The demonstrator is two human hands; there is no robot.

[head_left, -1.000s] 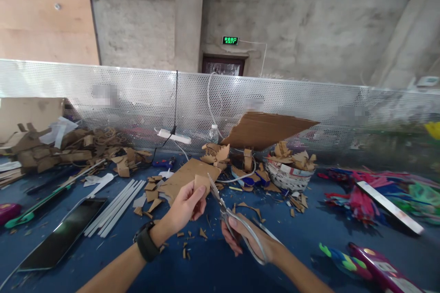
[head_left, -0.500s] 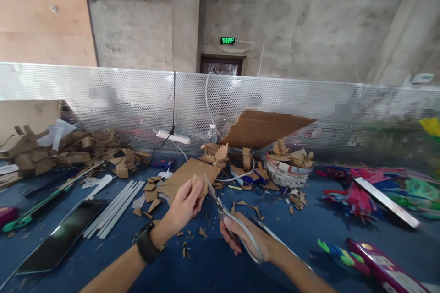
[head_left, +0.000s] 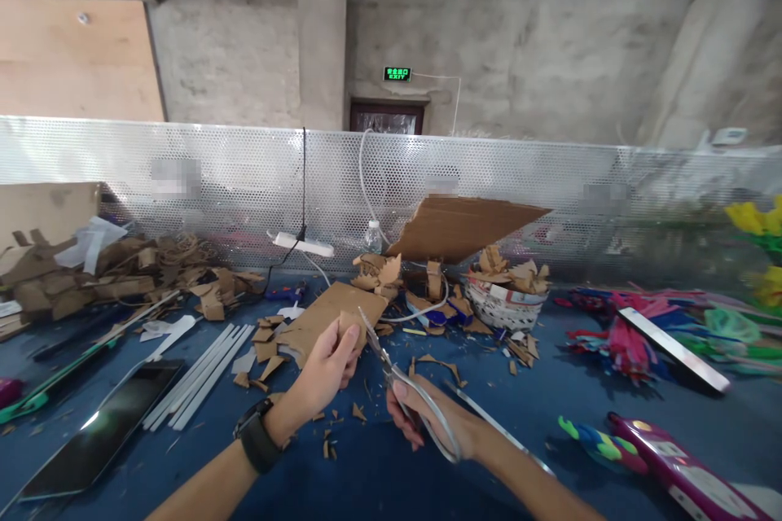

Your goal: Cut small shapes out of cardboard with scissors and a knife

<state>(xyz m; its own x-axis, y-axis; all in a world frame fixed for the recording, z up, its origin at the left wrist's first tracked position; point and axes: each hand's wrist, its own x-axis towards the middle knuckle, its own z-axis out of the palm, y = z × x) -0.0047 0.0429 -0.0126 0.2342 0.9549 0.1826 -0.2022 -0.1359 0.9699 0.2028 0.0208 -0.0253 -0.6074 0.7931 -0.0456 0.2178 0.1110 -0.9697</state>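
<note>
My left hand (head_left: pixel 330 358), with a dark watch (head_left: pixel 257 433) on its wrist, pinches a small piece of brown cardboard (head_left: pixel 353 321) between thumb and fingers. Fingers of my right hand (head_left: pixel 421 411) are wrapped round the handles of grey scissors (head_left: pixel 392 370). The blades point up and left, beside the right edge of the held piece. A larger flat cardboard sheet (head_left: pixel 327 317) lies just behind my left hand. Small cardboard scraps (head_left: pixel 358 412) are scattered on the blue table (head_left: pixel 366 476) beneath and between my hands.
White strips (head_left: pixel 199 378) and a black phone-like slab (head_left: pixel 103 427) lie left. Behind stand a basket of scraps (head_left: pixel 507 305), a bottle (head_left: pixel 373 237) and a large cardboard sheet (head_left: pixel 464 228). At right are coloured strands (head_left: pixel 632 350), a white bar (head_left: pixel 675 348) and a purple device (head_left: pixel 690 464).
The whole view has shifted slightly, with more yellow flowers showing at the right edge. My hands keep nearly the same pose, with the cardboard piece and scissors still held.
</note>
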